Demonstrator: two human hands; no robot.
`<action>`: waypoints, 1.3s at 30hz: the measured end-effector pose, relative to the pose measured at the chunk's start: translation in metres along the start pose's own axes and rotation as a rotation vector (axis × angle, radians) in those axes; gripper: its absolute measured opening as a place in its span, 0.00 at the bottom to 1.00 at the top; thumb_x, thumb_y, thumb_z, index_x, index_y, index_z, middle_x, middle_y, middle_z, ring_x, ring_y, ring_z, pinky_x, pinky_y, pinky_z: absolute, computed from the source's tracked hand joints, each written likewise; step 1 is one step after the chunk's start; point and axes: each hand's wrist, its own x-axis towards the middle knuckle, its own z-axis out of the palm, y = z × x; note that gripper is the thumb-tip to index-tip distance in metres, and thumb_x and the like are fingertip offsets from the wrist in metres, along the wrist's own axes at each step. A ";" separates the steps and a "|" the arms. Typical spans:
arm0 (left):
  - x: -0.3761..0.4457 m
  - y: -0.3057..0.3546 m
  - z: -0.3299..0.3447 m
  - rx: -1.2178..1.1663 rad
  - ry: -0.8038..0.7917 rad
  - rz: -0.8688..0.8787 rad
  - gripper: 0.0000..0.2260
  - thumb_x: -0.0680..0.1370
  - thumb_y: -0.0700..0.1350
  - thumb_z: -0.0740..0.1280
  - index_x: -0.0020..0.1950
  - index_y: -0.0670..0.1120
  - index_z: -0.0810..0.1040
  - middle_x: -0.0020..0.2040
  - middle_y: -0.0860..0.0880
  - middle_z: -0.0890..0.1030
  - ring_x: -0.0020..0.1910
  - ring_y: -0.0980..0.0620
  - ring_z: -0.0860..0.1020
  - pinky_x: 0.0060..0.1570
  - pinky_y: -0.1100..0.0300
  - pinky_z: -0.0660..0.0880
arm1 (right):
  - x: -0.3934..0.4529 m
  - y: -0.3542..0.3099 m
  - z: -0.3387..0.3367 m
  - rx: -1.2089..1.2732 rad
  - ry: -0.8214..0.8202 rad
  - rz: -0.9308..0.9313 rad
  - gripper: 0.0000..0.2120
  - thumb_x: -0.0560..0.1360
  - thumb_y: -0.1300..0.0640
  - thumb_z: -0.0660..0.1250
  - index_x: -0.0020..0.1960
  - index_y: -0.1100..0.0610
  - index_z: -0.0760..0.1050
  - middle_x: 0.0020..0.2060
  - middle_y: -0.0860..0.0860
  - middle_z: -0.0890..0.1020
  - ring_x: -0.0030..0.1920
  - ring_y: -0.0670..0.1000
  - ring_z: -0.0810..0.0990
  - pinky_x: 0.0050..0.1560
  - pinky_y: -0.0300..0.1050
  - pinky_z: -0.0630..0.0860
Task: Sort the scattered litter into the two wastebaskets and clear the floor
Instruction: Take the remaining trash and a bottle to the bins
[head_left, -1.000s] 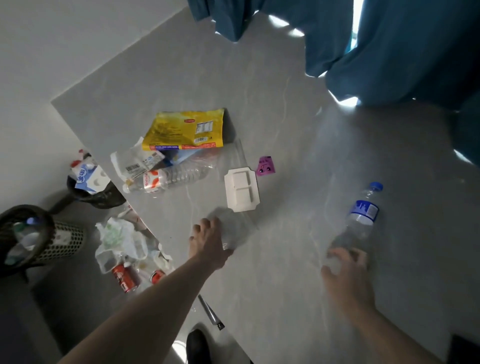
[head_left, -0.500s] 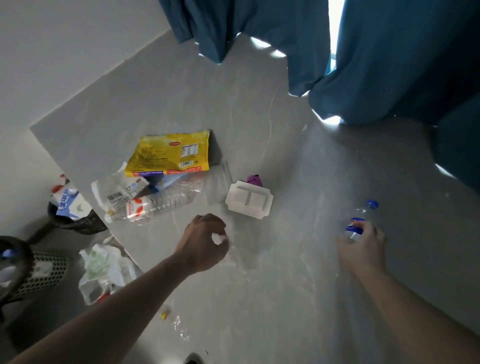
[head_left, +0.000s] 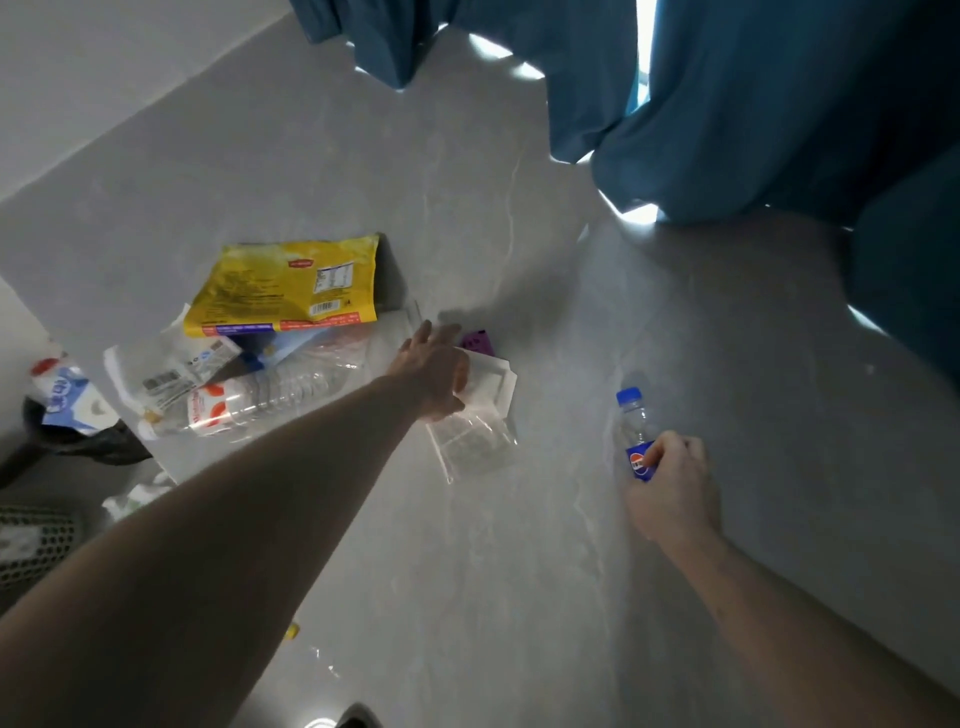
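Litter lies on a grey floor. My left hand reaches out over a white moulded tray, fingers stretched toward a small purple piece, and a clear plastic wrapper hangs from under its thumb. My right hand grips a small clear bottle with a blue cap and blue label, held upright off the floor. A yellow snack packet and a large clear bottle with a red-and-white label lie to the left.
A black-lined wastebasket holding a milk carton stands at far left, a mesh wastebasket below it. A barcode wrapper and a crumpled white bag lie nearby. Blue curtains hang behind.
My left hand picked up the clear wrapper and moved forward over the white tray. My right hand closed round the small bottle and lifted it upright.
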 end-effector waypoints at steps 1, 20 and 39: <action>0.005 -0.002 0.002 0.020 -0.006 0.003 0.11 0.72 0.50 0.79 0.50 0.50 0.82 0.80 0.49 0.60 0.80 0.40 0.55 0.76 0.45 0.58 | 0.001 0.000 -0.001 -0.004 -0.001 0.000 0.13 0.73 0.54 0.73 0.43 0.55 0.69 0.49 0.52 0.70 0.41 0.58 0.75 0.44 0.48 0.73; -0.119 0.020 0.018 -0.369 0.081 -0.227 0.20 0.74 0.52 0.73 0.62 0.54 0.70 0.53 0.48 0.82 0.47 0.44 0.80 0.45 0.54 0.78 | -0.103 0.016 -0.007 0.155 -0.205 0.101 0.18 0.68 0.62 0.74 0.40 0.52 0.63 0.40 0.50 0.74 0.37 0.51 0.74 0.33 0.46 0.69; -0.490 0.018 -0.071 -0.973 0.281 -0.704 0.16 0.76 0.49 0.73 0.61 0.45 0.78 0.50 0.48 0.83 0.48 0.47 0.81 0.49 0.54 0.77 | -0.311 -0.126 -0.178 0.549 -0.475 -0.080 0.34 0.64 0.64 0.74 0.66 0.45 0.69 0.55 0.44 0.78 0.43 0.46 0.84 0.38 0.42 0.80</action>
